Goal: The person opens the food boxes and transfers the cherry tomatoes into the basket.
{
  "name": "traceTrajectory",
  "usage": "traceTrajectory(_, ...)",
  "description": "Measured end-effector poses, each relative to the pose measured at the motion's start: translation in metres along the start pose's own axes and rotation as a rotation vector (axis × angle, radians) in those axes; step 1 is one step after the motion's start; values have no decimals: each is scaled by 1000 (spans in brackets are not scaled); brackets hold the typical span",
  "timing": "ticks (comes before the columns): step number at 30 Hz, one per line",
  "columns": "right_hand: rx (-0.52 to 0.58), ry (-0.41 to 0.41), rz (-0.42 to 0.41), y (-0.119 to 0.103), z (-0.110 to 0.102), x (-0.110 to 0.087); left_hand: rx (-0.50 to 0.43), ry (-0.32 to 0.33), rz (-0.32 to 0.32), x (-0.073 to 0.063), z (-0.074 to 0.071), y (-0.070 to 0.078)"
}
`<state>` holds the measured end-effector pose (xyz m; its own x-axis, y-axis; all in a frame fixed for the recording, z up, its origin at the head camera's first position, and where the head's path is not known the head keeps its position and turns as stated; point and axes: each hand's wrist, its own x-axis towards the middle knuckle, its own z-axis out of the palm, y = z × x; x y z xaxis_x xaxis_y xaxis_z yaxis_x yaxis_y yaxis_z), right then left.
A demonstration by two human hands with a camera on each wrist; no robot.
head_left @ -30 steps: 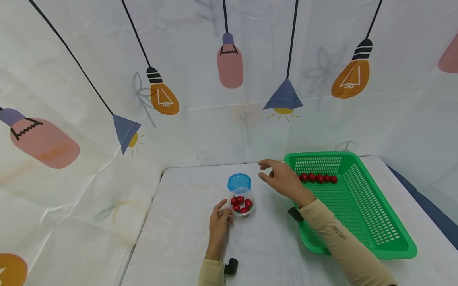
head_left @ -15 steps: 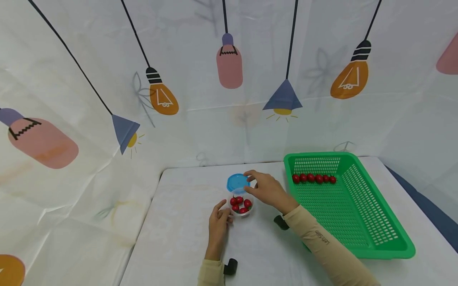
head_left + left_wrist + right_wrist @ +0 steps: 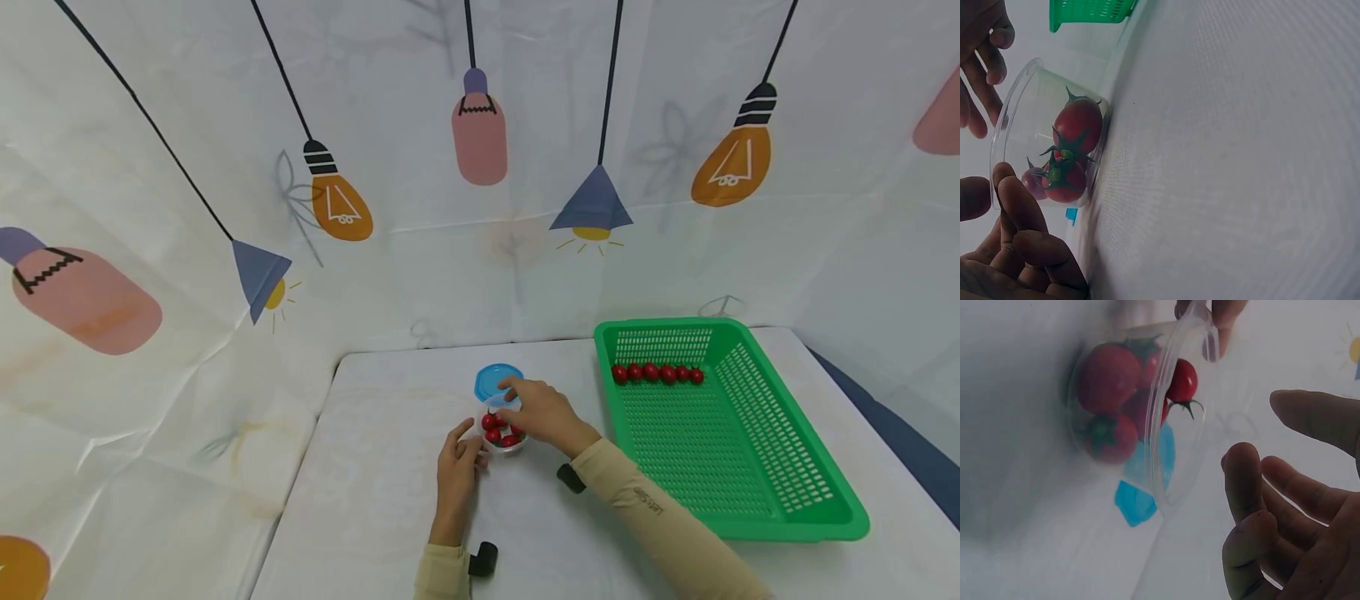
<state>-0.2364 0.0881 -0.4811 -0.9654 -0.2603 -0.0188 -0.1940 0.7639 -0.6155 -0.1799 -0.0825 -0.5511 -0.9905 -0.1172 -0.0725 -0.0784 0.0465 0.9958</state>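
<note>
Several cherry tomatoes (image 3: 492, 436) lie in a clear round plastic tub (image 3: 1039, 125) on the table. My left hand (image 3: 456, 477) is at the tub's near left side and pinches its rim between thumb and fingertip; the curled lower fingers (image 3: 1047, 250) stay beside the wall. Above the tub's right side hovers my right hand (image 3: 546, 412), its fingers (image 3: 1242, 475) loosely bent and apart from the thumb, with nothing between them. It partly covers the tub from above. Just behind the tub is its blue lid (image 3: 491, 379), lying flat, partly covered by the right fingertips.
On the right stands a green perforated basket (image 3: 750, 530), with several cherry tomatoes (image 3: 667, 374) in a row along its far end. White cloth (image 3: 375, 492) covers the table. A printed white sheet (image 3: 420, 283) hangs behind and to the left.
My right hand has moved left from beside the basket to above the tub, coming a little nearer. The left hand, the tub and the row of cherry tomatoes have stayed in place.
</note>
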Motion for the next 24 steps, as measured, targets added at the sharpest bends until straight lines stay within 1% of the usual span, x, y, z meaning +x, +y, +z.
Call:
traceTrajectory(3, -2, -26, 11, -3, 6, 1, 2, 1, 1, -6, -1, 9)
traceTrajectory(6, -9, -45, 28, -4, 12, 4, -2, -3, -7, -6, 0, 9)
traceTrajectory(9, -38, -56, 44, -3, 19, 6, -4, -9, -17, 0, 0, 0)
traceTrajectory(13, -68, -65, 62, 2, 27, 10, -5, 5, -16, 10, 2, -20)
traceTrajectory(16, -79, -67, 71, 4, 32, 12, -6, 18, -6, 14, 3, -31)
traceTrajectory(20, -98, -60, 91, 6, 37, 15, -3, 27, -2, 15, 4, -35)
traceTrajectory(24, -120, -46, 101, 5, 41, 18, -9, 36, -4, 14, 4, -35)
